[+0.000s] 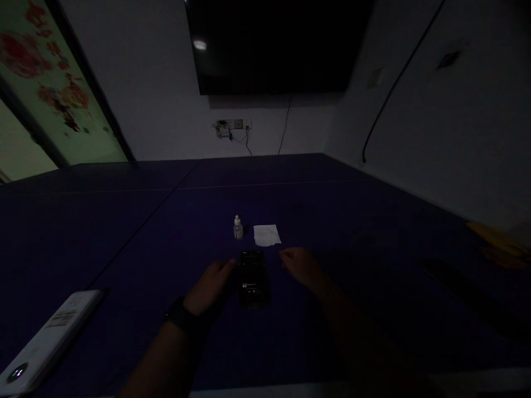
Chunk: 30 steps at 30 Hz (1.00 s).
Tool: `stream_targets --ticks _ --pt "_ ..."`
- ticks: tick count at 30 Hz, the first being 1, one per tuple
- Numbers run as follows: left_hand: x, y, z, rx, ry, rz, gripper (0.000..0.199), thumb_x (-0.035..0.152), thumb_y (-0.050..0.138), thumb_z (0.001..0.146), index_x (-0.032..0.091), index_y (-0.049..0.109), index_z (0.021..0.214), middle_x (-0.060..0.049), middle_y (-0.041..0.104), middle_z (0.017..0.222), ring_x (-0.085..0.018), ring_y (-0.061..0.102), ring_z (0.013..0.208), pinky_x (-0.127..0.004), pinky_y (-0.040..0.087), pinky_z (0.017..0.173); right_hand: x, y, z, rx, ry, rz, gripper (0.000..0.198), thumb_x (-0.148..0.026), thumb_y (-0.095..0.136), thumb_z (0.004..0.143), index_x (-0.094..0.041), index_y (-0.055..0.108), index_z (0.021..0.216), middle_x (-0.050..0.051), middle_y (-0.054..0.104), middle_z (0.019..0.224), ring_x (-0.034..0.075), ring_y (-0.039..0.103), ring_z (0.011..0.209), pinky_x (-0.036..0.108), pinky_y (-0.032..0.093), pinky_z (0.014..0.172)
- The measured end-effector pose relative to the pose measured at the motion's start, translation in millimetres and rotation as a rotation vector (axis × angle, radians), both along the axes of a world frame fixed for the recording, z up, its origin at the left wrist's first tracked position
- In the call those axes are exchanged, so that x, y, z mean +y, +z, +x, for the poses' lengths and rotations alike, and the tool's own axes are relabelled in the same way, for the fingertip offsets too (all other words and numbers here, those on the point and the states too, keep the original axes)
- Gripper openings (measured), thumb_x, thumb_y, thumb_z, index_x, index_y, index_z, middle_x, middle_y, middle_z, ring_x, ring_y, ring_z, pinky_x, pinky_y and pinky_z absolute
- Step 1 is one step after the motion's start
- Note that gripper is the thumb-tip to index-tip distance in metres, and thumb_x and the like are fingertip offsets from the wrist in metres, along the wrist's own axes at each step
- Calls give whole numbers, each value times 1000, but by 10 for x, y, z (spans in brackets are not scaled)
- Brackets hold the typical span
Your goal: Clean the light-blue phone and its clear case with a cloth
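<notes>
Hands flanking a dark phone on a wide blue surface.
White device (pixel 45 342) lies at the near left edge of the surface (pixel 124 249), well apart; left hand (pixel 211 287) rests open, fingertips touching the phone (pixel 253 279), right hand (pixel 301 266) lies released just beside it. Behind, a small bottle (pixel 238 228) and white cloth (pixel 266 235); bare room all around.
</notes>
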State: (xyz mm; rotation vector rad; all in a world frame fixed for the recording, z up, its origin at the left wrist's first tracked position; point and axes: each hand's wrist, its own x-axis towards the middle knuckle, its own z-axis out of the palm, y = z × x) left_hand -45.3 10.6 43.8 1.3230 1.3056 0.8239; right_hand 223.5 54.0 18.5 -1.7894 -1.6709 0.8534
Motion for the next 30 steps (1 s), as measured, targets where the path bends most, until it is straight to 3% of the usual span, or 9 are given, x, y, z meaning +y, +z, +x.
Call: stream_targets --ticks 3,5,7,10,13,16,21,30 --pt "117 131 -290 186 -53 16 55 71 63 84 17 76 81 -10 73 77 -24 62 68 -33 39 60 201 13 363 -124 -99 68 22 -34 63 103 -16 71 111 7 75 107 20 72 95 39 60 86" --pt "255 193 -520 351 -55 88 59 71 55 87 17 78 86 -13 76 83 -28 66 72 -35 43 64 307 10 579 -212 -148 90 28 -38 65 103 -18 67 123 9 69 125 23 70 107 44 60 93" --pt "423 213 -733 585 -82 261 58 68 48 91 19 79 88 -14 78 89 -30 70 80 -38 48 71 377 -11 740 -303 -177 109 31 -37 64 103 -21 65 129 10 65 135 25 67 114 47 58 98" --pt "655 149 -958 698 -39 382 52 59 47 92 19 78 105 -16 77 114 -36 66 113 -44 48 98 428 -82 863 -433 -189 123 38 -39 65 102 -21 62 136 12 58 147 30 60 130 56 50 109" --pt "806 -5 -1061 815 -8 480 61 48 36 97 9 66 133 -23 62 144 -38 49 141 -50 31 120 463 -168 885 -540 -132 134 47 -39 57 105 -17 57 146 18 48 160 36 44 148 59 33 122" --pt "924 -190 -1096 905 -56 519 65 48 37 97 8 59 144 -21 54 156 -35 40 151 -48 27 125 539 -224 870 -619 -48 144 56 -40 45 106 -13 48 156 20 38 167 36 32 156 54 23 127" --pt "1171 -415 -1127 1032 -99 539 70 54 33 99 11 54 150 -18 48 162 -34 35 155 -50 27 126 735 -243 850 -701 18 128 67 -50 35 106 -15 37 162 15 29 172 35 24 160 54 18 129" --pt "1205 -463 -1202 1129 -135 571 74 55 26 101 12 47 157 -16 40 167 -32 35 156 -50 32 125 843 -305 952 -745 62 90 72 -60 24 105 -19 33 165 10 26 174 32 20 162 53 15 130"
